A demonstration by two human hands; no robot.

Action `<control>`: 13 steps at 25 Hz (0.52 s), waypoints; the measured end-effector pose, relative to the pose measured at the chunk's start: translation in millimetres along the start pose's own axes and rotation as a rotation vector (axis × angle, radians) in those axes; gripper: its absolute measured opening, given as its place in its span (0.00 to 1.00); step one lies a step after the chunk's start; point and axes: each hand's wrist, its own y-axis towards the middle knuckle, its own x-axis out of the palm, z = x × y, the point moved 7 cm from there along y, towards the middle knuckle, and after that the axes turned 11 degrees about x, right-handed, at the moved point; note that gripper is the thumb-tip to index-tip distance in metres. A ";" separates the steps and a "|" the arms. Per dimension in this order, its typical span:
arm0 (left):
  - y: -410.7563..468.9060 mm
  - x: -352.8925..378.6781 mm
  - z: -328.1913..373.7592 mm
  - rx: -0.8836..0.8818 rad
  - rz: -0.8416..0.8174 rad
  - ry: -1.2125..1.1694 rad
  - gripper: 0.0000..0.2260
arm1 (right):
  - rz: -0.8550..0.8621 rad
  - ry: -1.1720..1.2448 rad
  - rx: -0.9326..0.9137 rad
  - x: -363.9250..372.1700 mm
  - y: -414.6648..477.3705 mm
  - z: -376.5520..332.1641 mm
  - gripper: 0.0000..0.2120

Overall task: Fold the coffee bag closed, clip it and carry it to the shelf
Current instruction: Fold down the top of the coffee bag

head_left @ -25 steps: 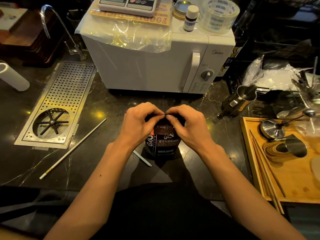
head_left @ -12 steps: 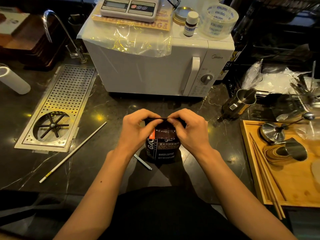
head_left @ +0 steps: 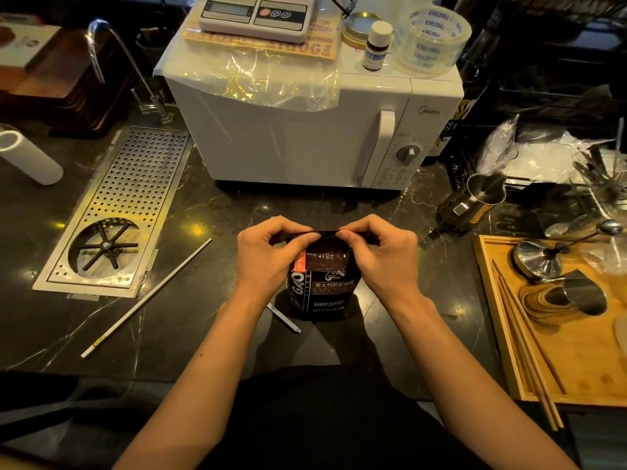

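A dark coffee bag [head_left: 324, 288] with white lettering and an orange label stands upright on the black marble counter, in front of the microwave. My left hand [head_left: 268, 257] pinches the left part of its folded top edge. My right hand [head_left: 381, 257] pinches the right part of the same edge, thumbs almost meeting at the middle. A short grey bar, possibly a clip [head_left: 284, 318], lies on the counter beside the bag's lower left, partly hidden by my left wrist. A long white rod [head_left: 146, 298] lies to the left.
A white microwave [head_left: 305, 137] stands right behind the bag, with a scale, tape roll and small bottle on top. A perforated metal drain tray [head_left: 142, 184] lies at the left. At the right are a steel pitcher [head_left: 471, 205] and a wooden tray [head_left: 576, 361] with tools.
Both hands have kept pinching the bag's top and pressed it down a little flatter. The bag stays in the same spot on the counter.
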 end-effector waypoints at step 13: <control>-3.3 1.6 -7.2 -0.076 -0.051 -0.144 0.08 | -0.073 0.051 0.098 -5.9 3.3 13.6 0.04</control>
